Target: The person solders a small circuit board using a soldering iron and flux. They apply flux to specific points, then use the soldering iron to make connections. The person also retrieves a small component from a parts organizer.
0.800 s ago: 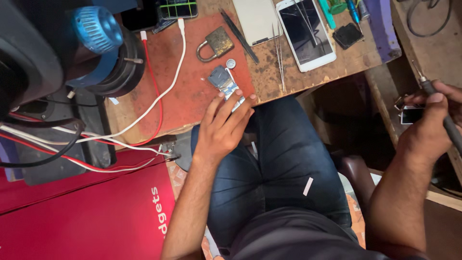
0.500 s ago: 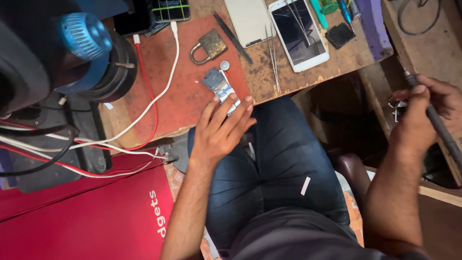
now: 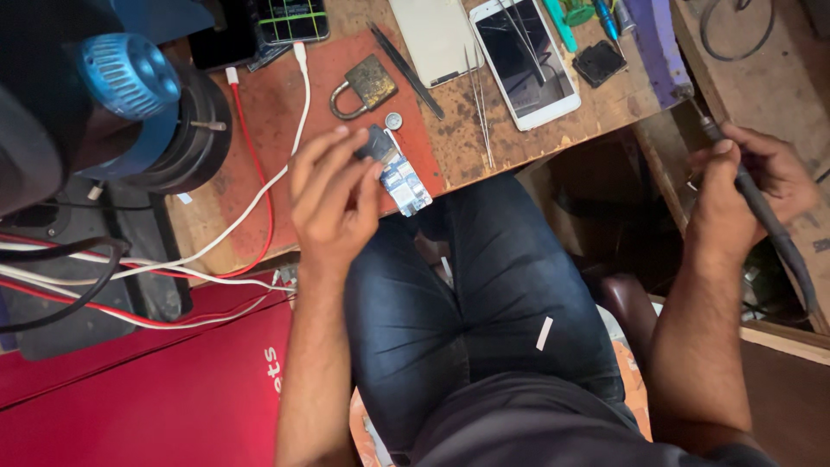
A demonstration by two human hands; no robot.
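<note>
My left hand (image 3: 333,195) pinches a small blue and silver circuit board (image 3: 399,173) at the front edge of the red work mat (image 3: 285,104), with thumb and fingers on its upper end. My right hand (image 3: 743,190) is off to the right of the bench, closed round a dark pen-shaped soldering iron (image 3: 761,207) whose thin tip points up towards the wooden shelf and whose cable trails down to the right. A brass padlock (image 3: 363,85) and a small coin cell (image 3: 393,120) lie on the mat just above the board.
Tweezers (image 3: 480,108), a white phone with a cracked screen (image 3: 523,56) and a white back cover (image 3: 437,35) lie on the wooden bench. A blue-knobbed microscope (image 3: 121,95) stands at left over white and red cables (image 3: 259,186). A red box (image 3: 147,389) sits at lower left.
My left hand has lifted from lying flat over the board to pinching it with the fingertips. My right hand with the iron has shifted slightly inward and lower in view.
</note>
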